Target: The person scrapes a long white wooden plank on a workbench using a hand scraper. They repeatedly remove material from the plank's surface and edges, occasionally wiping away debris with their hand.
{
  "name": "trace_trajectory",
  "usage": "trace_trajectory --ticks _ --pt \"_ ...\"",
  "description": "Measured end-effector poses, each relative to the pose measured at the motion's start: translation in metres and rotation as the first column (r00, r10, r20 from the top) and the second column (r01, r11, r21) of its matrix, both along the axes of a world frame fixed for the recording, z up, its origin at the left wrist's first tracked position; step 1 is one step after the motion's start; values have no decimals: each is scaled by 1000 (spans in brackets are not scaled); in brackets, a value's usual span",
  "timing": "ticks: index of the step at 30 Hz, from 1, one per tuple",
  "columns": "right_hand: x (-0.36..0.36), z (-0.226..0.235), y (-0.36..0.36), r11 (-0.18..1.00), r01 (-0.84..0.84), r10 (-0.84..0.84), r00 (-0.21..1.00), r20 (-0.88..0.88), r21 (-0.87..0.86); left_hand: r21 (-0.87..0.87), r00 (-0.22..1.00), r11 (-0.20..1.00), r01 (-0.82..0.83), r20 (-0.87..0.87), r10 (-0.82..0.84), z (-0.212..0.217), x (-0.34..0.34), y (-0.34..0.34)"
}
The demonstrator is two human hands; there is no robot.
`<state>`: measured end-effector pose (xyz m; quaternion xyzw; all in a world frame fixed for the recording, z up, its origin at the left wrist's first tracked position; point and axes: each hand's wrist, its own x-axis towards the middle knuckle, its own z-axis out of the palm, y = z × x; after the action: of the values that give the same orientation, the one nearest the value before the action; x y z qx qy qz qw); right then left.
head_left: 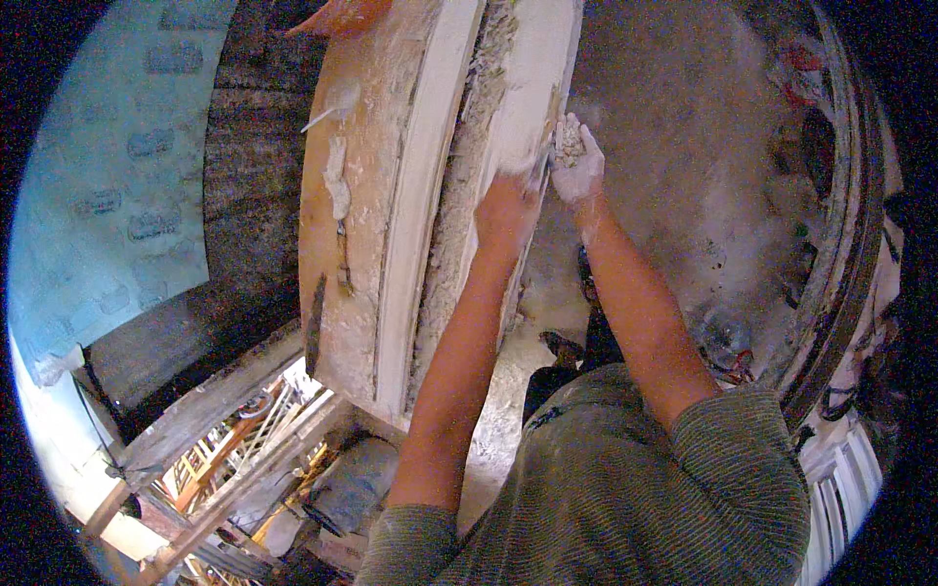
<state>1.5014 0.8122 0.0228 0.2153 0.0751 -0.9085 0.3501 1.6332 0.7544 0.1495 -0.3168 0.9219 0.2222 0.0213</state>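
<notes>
A long white plaster moulding [532, 83] runs along the right edge of a worktable. My left hand [508, 203] is closed at the moulding's edge, its fingers white with plaster. A small greyish thing shows at its fingertips, too blurred to name. Just to the right, past the edge, my right hand [578, 176] is turned palm up and cupped, coated white. It holds a clump of crumbly plaster [570, 143]. Both hands are close together.
Left of the moulding, the tan board [366, 195] carries a second white strip [420, 176], a plaster smear [337, 181] and a thin tool [343, 256]. An orange object [342, 15] sits at the far end. Timber pieces [234, 439] lie lower left; floor [684, 166] stretches right.
</notes>
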Motion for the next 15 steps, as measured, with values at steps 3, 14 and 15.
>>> trace_trajectory --ticks 3,14,15 --pt "1 -1 11 999 29 -32 990 138 20 489 962 836 -248 25 271 3 79 22" --pt "36 -8 43 984 -73 50 989 139 164 246 944 957 -150 -251 213 -30 68 60" --pt "35 -10 39 977 -80 51 988 148 197 256 943 949 -185 -227 245 -35 43 50"
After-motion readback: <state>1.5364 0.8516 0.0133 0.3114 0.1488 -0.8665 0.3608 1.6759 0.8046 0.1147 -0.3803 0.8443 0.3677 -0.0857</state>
